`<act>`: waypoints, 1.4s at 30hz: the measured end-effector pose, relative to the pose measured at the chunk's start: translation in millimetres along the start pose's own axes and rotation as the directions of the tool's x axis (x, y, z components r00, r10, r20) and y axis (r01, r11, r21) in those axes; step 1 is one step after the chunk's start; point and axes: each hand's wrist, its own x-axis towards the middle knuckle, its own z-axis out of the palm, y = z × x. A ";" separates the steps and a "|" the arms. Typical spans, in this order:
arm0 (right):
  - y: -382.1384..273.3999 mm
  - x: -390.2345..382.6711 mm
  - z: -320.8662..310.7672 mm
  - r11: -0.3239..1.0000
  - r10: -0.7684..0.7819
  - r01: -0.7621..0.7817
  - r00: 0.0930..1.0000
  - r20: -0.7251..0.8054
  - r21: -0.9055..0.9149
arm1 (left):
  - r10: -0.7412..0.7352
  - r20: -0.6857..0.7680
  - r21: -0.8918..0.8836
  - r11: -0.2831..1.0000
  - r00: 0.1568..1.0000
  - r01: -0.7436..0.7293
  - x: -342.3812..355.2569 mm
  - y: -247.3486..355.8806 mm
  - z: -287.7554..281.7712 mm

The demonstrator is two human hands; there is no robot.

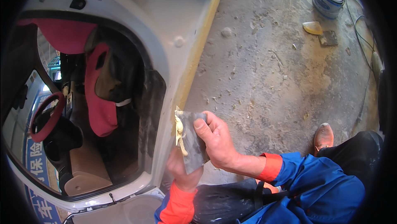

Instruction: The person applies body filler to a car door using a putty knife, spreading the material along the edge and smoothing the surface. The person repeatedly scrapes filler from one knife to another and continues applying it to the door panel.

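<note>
My right hand (217,139) grips a flat grey metal putty spreader (194,143), the thumb pressed on its face. A ridge of pale yellow putty (179,131) sits along the spreader's left edge, and a strand of it hangs lower down. Behind the spreader's lower end is my left hand (185,179), close to it and somewhat blurred. Its fingers are mostly hidden, so I cannot tell whether it holds anything. Just beyond the spreader's upper left corner runs the light-coloured car body panel (178,58), with a yellowish putty strip (198,54) along its edge.
At left, an open car doorway shows a pink-covered seat (99,112) and a pink steering wheel (47,116). On the rough concrete floor (256,79) stand a bucket (326,2), a yellow piece (313,28), a dark square plate (328,38) and a cable (360,44). My shoe (324,137) is at right.
</note>
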 end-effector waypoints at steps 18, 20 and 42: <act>24.8 38.6 -20.2 0.953 0.296 -0.288 0.951 -0.086 0.088 | -0.483 0.537 -0.843 -0.316 0.691 0.434 -18.9 -38.9 -7.0; 25.8 43.4 -14.0 0.947 0.320 -0.321 0.944 -0.080 0.004 | -0.455 0.579 -0.813 -0.258 0.676 0.522 -19.4 -34.3 -5.1; -1.7 40.3 -42.5 0.925 -0.143 0.105 0.987 -0.078 -0.365 | -0.551 0.291 -0.832 0.259 0.782 0.492 -5.2 -32.0 -2.0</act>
